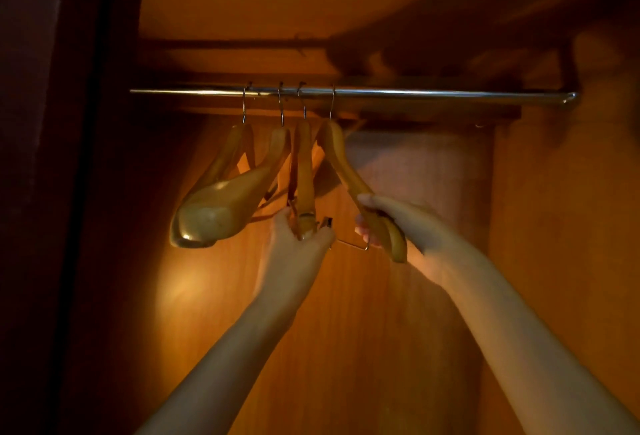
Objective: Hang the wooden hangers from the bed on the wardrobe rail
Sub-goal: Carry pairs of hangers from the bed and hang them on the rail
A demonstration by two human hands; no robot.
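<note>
Several wooden hangers hang by metal hooks from the steel wardrobe rail (pixel 415 92), bunched on its left half. The rightmost hanger (pixel 341 161) slants down to the right, and my right hand (pixel 391 223) is shut on its lower arm. My left hand (pixel 298 244) grips the bottom end of the neighbouring hanger (pixel 304 171), which hangs nearly edge-on, beside its metal clip. Two more hangers (pixel 225 199) hang further left, their broad shoulders turned toward me.
The wardrobe is dim and orange-lit, with a wooden back panel (pixel 381 296) and a shelf above the rail. A dark door edge (pixel 69 192) stands at the left. The right side wall (pixel 561 227) is close. The rail's right half is bare.
</note>
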